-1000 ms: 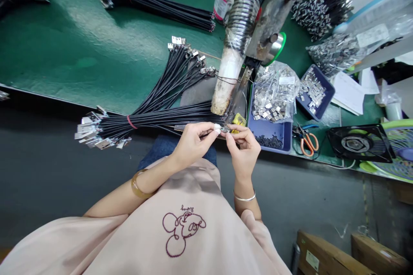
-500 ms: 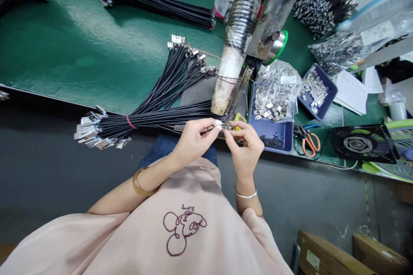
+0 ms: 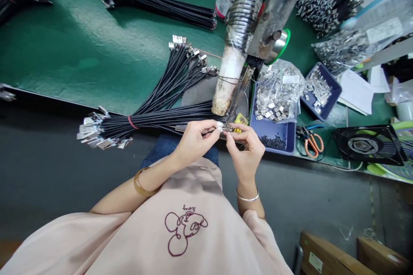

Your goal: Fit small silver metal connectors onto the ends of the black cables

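Note:
My left hand (image 3: 193, 142) pinches the end of a thin black cable (image 3: 209, 131) at the table's near edge. My right hand (image 3: 247, 148) meets it from the right, fingers pinched on a small metal connector shell (image 3: 227, 128) at that cable end. Both hands sit just below the tip of a ribbed hose nozzle (image 3: 230, 73). A tied bundle of black cables (image 3: 155, 118) with metal plugs lies to the left of my hands, and another fan of cables (image 3: 177, 77) spreads behind it.
A blue tray (image 3: 274, 131) with a bag of metal shells (image 3: 279, 92) stands right of my hands; a second blue tray (image 3: 319, 90), orange scissors (image 3: 309, 144) and a black fan (image 3: 368, 144) lie further right. More cable bundles (image 3: 155, 2) rest on the green mat (image 3: 80, 51).
Both hands stay pinched together at the cable end; they have shifted very slightly up toward the nozzle. Nothing else on the table moved.

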`<state>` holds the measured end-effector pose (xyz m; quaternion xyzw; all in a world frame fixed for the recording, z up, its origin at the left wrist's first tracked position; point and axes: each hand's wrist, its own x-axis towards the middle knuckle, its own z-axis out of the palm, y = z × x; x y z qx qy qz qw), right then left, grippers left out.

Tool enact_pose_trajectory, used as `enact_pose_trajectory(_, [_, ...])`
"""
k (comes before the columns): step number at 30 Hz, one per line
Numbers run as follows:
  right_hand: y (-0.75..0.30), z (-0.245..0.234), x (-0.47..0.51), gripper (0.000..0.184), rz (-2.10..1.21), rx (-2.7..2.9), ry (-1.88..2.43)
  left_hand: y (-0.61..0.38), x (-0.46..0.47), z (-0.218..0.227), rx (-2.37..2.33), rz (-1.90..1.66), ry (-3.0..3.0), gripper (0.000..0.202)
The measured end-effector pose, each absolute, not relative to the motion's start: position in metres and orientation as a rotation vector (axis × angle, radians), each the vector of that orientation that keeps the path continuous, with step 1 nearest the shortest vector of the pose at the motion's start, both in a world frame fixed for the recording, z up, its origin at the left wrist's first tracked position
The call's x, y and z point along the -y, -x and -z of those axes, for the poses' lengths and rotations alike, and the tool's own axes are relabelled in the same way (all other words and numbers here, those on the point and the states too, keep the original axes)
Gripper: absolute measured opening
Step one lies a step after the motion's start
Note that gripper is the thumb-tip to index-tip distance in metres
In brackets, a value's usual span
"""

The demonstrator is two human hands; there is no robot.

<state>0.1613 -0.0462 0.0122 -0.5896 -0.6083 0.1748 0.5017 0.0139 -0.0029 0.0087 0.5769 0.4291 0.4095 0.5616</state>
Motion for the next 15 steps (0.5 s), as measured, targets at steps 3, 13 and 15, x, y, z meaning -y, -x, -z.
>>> enact_pose_trajectory(3, [-0.1603, -0.0123, 0.046, 0.01, -0.458, 1.43, 1.444, -0.0141, 0.0021, -0.0109, -1.005, -0.957, -1.363, 0.02])
enact_pose_trajectory(13, [-0.1606, -0.0139, 0.0496, 0.014, -0.485, 1.42, 1.426, -0.0135, 0.0014, -0.0108, -0.97, -0.977, -1.343, 0.02])
enact_pose_trajectory(15, [-0.1616, -0.0124, 0.0506, 0.013, -0.53, 1.401, 1.438, -0.0127, 0.0019, -0.0098, -0.97, -0.956, -1.349, 0.021])
